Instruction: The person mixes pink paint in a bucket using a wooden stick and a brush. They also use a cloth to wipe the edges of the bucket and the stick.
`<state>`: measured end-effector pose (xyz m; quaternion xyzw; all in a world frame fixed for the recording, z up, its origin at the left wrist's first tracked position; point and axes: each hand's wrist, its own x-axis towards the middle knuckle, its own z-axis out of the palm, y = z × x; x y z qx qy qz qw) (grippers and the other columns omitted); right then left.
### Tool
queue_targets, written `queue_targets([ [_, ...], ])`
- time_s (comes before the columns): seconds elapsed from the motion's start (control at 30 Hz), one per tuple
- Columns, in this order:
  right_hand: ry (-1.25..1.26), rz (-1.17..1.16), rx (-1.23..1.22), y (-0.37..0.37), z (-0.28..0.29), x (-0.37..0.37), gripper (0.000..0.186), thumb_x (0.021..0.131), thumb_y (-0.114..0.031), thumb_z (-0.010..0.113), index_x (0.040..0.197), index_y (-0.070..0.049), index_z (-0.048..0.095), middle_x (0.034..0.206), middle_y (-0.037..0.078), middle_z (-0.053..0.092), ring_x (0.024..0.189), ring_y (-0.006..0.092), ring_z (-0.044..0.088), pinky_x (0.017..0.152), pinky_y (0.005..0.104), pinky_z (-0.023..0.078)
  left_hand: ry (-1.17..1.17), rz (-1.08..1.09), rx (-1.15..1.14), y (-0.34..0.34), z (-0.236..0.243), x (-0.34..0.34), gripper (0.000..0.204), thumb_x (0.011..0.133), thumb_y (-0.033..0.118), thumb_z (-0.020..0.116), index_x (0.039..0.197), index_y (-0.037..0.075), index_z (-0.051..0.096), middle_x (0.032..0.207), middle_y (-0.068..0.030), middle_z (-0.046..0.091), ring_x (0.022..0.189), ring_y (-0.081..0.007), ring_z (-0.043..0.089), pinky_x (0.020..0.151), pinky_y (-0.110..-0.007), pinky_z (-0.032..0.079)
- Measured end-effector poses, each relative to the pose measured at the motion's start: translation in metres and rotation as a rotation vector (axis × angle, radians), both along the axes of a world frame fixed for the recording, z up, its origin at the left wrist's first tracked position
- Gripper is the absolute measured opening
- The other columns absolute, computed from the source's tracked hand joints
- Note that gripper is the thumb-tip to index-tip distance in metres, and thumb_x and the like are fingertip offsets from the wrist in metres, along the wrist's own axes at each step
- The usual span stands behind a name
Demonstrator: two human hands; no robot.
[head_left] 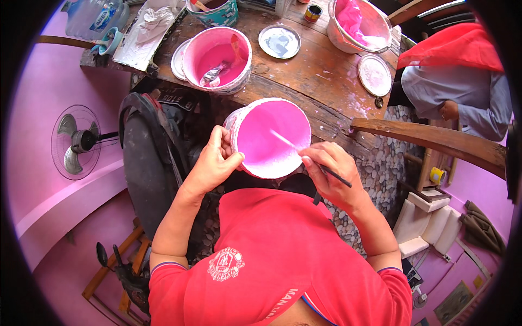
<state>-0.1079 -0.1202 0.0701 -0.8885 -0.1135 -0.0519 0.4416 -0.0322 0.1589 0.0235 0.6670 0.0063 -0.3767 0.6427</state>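
A round bucket (262,142), pink on the inside, is tilted toward me between my hands at the table's near edge. My left hand (215,163) is closed on its left rim, thumb on the near side. My right hand (334,171) grips a thin stick-like tool (284,139). Its pale front part reaches into the bucket, and its dark end sticks out past my fingers. Whether the tool's tip touches the bucket wall, I cannot tell. Beyond the left hand stands a second bucket (190,60) of pink paint, with a brush (237,48) and a paint-coated tool (215,74) in it.
The wooden table (304,70) holds a paint-smeared lid (279,42), a white lid (374,75), a small can (312,13) and a basin (348,43) with pink material. A motorcycle (147,146) is at left. On the right, a person (457,92) is near a wooden beam (429,138).
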Motion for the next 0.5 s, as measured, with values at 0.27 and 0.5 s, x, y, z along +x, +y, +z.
queue_targets([
  [0.27,-0.046,-0.013,-0.038,-0.003,0.003,0.003,0.009,0.089,-0.003,0.071,0.097,-0.004,0.066,0.088,0.011,0.067,0.077,0.03,0.064,0.069,0.0397,0.049,-0.11,-0.024,0.03,-0.005,-0.003,0.0,0.031,0.089,-0.005,0.06,0.112,0.004,0.04,0.101,-0.0031,0.05,0.088,-0.0077,0.057,0.077,-0.026,0.051],
  [0.5,-0.048,-0.031,-0.033,-0.004,0.004,0.003,0.007,0.089,-0.003,0.071,0.094,-0.003,0.066,0.084,0.012,0.066,0.073,0.0309,0.063,0.066,0.0401,0.049,-0.178,0.003,0.02,-0.013,0.002,0.002,0.032,0.089,-0.005,0.061,0.113,0.005,0.042,0.102,-0.0009,0.049,0.089,-0.006,0.055,0.077,-0.024,0.049],
])
